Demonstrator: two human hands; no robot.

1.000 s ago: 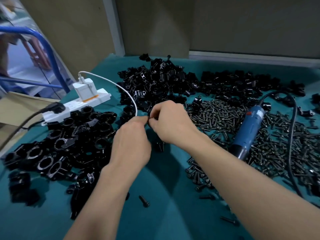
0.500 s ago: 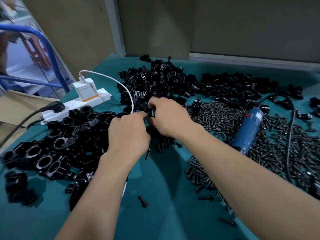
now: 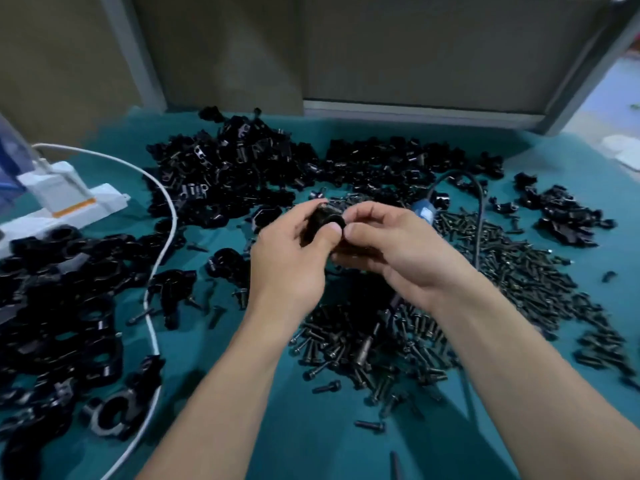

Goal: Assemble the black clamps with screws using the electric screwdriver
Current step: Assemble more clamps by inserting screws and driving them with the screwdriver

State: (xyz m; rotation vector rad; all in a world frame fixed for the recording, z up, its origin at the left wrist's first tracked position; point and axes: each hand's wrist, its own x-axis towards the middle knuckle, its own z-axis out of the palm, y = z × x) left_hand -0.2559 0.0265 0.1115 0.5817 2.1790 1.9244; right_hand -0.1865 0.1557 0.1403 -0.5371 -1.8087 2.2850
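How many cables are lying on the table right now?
2. The white cable curves from the charger at left toward the near edge; the black cord loops from the blue screwdriver at right, over the screws. Others may be hidden under the clamps.

Teal-covered table here, and it's crowded: a big heap of black clamp parts sits at the back, with a second heap just to its right. Down the left side, ring-shaped black clamps lie in a thick band. Centre and right, a carpet of screws, with what looks like the blue electric screwdriver lying among them, its black cord arching behind. Far left, a white power strip, a white cable snaking forward, and one lone screw out front.
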